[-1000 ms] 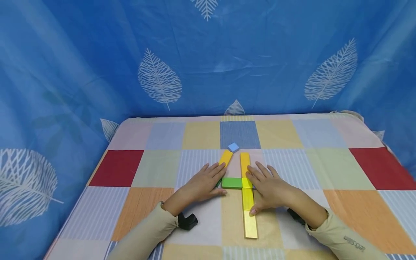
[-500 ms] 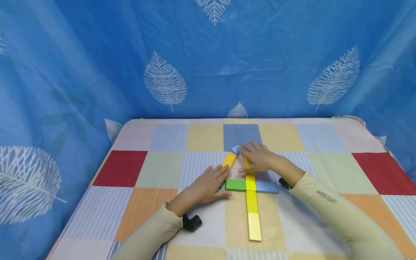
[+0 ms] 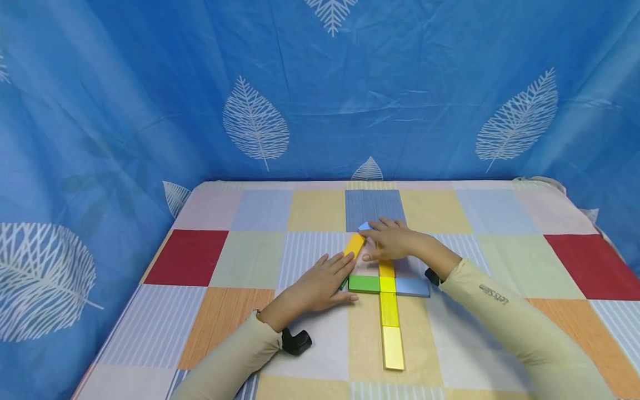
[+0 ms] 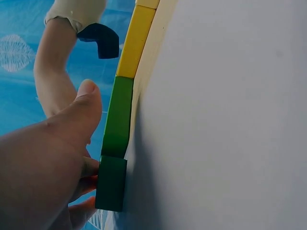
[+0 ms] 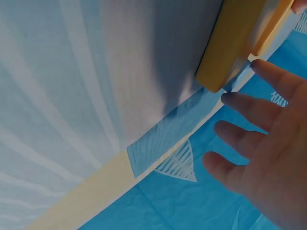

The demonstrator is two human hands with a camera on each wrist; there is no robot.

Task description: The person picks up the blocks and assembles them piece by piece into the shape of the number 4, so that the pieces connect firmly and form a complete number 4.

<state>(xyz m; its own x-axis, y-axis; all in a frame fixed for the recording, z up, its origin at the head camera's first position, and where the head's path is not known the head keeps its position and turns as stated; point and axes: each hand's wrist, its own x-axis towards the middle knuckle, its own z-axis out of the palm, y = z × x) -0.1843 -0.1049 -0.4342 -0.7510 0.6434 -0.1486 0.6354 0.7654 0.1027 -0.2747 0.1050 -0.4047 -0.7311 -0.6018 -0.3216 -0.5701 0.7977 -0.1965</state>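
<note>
Flat coloured blocks lie on the patchwork cloth. A yellow column, with its lower yellow block (image 3: 389,309) and a pale yellow block (image 3: 393,348), is crossed by a green block (image 3: 364,284) and a blue block (image 3: 413,287). My left hand (image 3: 317,284) rests with extended fingers on a slanted orange-yellow block (image 3: 354,244) and beside a dark green block (image 4: 111,184). My right hand (image 3: 392,240) reaches over the column's orange-yellow top block (image 5: 230,48), its fingertips at a small light-blue block (image 3: 364,226), mostly covered. Its fingers look relaxed; contact is hard to tell.
The patchwork cloth (image 3: 500,205) covers the table. Behind and to the left hangs a blue curtain (image 3: 400,100) with white leaf prints. A black wrist camera mount (image 3: 297,342) shows under the left wrist.
My right hand has moved from beside the yellow column up to the small light-blue block at the far end, uncovering the blue block. The left hand stays in place. The head view has shifted slightly.
</note>
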